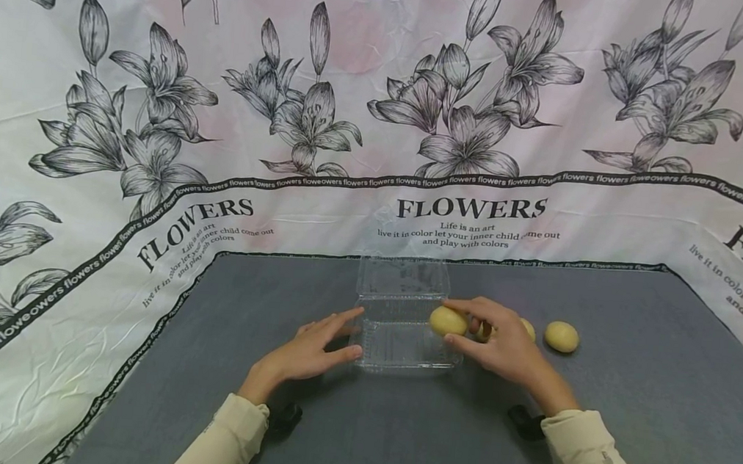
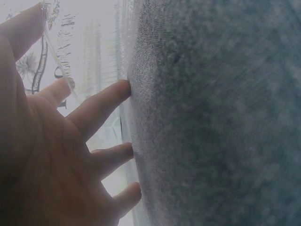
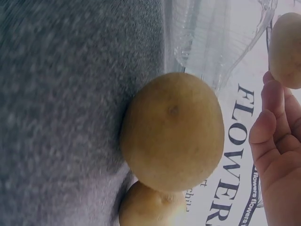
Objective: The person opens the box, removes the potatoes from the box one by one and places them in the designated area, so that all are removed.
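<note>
A clear plastic clamshell box [image 1: 401, 347] stands with its lid [image 1: 401, 277] raised at the back. My right hand [image 1: 504, 343] pinches a yellow potato [image 1: 447, 322] between thumb and fingers, over the box's right side. The right wrist view shows this potato [image 3: 286, 52] held up at the fingertips. At the box's left side is my left hand [image 1: 308, 348], fingers spread and thumb by the front corner. In the left wrist view, that hand's fingertips [image 2: 123, 88] are right at the box wall, and nothing is gripped.
To the right of the box, a potato [image 1: 561, 337] lies on the grey tabletop [image 1: 353, 437]. More potatoes sit behind the right hand, partly hidden; the right wrist view shows a potato [image 3: 174, 132] close up. A flower-printed cloth [image 1: 328, 125] hangs behind the table.
</note>
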`<state>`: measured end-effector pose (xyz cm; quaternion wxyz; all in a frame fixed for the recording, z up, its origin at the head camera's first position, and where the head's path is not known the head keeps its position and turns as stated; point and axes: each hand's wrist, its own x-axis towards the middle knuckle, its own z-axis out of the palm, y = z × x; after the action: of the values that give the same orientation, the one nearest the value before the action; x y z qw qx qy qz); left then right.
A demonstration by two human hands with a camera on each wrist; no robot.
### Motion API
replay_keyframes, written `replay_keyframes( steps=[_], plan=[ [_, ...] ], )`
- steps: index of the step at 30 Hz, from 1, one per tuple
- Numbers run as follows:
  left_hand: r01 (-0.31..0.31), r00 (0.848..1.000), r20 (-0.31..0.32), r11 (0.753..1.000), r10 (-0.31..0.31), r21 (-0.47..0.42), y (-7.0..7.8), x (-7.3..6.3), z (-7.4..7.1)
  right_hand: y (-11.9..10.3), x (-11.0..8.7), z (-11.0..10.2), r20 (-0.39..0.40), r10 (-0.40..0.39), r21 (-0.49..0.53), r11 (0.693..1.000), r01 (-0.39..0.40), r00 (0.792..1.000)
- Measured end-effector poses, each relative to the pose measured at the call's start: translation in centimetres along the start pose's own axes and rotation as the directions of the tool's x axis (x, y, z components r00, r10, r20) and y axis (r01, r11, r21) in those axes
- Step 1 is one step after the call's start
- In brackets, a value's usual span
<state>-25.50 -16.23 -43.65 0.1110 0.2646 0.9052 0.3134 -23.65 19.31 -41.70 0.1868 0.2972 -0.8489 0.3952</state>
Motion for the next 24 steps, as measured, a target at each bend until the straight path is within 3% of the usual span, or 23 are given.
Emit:
replay_keyframes(
  steps=[24],
  plan=[
    [0.005, 1.0, -0.002, 1.0, -0.005, -0.001, 0.2, 0.0, 0.0, 1.1, -1.3, -2.3, -0.062, 0.025, -0.01, 1.0, -0.025, 0.998]
  ],
)
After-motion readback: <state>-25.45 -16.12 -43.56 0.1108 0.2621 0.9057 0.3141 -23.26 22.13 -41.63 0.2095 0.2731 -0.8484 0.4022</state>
